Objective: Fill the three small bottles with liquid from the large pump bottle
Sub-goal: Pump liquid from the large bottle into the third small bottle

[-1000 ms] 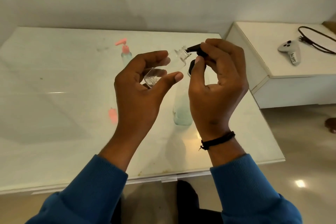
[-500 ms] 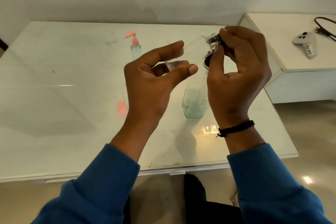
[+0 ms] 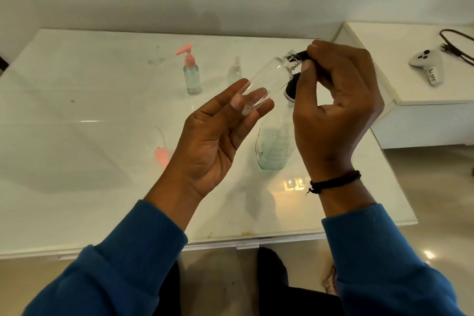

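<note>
While the large pump bottle point(image 3: 273, 143) stands upright on the counter point(image 3: 77, 136), all places below are given relative to it.

Item 1, clear small bottle point(image 3: 266, 77): held in the air just above and left of the pump bottle, tilted so its open neck meets the black nozzle; apparently so that liquid runs straight in. It looks almost empty.

Item 2, left hand point(image 3: 218, 136): left of the pump bottle, palm up, fingers point(image 3: 238, 95) nearly straight and slightly spread, cradling the small bottle's base rather than clasping it; likely a steadying support.

Item 3, right hand point(image 3: 333, 110): directly in front of and above the pump bottle, fingertips pinching the black pump nozzle point(image 3: 304, 55) at the small bottle's mouth, placed to aim and press.

Item 4, pink-pump small bottle point(image 3: 191, 72): well behind and left, upright, holding pale liquid; judged already filled.

Item 5, small spray bottle point(image 3: 234, 72): behind, just right of item 4; contents cannot be told.

Item 6, pink cap point(image 3: 161, 156): lying on the counter to the left.
</note>
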Available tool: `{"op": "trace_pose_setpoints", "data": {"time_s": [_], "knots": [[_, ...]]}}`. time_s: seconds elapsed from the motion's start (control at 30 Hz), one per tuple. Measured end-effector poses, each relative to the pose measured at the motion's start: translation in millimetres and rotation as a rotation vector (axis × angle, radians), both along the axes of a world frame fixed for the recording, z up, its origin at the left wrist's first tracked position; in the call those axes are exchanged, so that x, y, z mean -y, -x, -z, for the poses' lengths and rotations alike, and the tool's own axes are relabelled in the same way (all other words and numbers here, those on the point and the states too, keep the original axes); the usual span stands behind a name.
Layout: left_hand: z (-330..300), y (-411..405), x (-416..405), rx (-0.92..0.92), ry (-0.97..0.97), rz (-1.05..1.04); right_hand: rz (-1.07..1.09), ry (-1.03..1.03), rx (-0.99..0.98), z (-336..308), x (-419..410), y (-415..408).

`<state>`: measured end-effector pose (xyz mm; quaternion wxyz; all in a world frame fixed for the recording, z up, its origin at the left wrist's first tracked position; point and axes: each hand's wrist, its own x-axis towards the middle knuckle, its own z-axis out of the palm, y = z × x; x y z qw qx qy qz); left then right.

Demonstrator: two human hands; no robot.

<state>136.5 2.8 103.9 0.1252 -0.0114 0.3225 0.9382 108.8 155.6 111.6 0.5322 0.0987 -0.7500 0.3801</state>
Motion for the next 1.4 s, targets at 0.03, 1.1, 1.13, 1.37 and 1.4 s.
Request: {"op": "trace_pose_setpoints", "data": {"time_s": [0.03, 1.1, 1.13, 1.37, 1.4], "knots": [[0.6, 0.8, -0.5, 0.014, -0.008, -0.009, -0.007, 0.009, 0.002, -1.0, 0.6, 0.4], [-0.1, 7.2, -6.4, 0.166, -0.078, -0.144, 0.048, 0.062, 0.045, -9.0, 0.0, -0.1], [0.3, 7.1, -6.3, 0.167, -0.076, -0.147, 0.045, 0.062, 0.041, -8.9, -0.6, 0.3], [1.3, 7.4, -7.4, 0.166, -0.087, -0.152, 0.040, 0.063, 0.035, -9.4, -2.2, 4.6], [1.6, 7.4, -7.6, 0.167, -0.087, -0.153, 0.036, 0.060, 0.040, -9.8, -2.6, 5.2]]}}
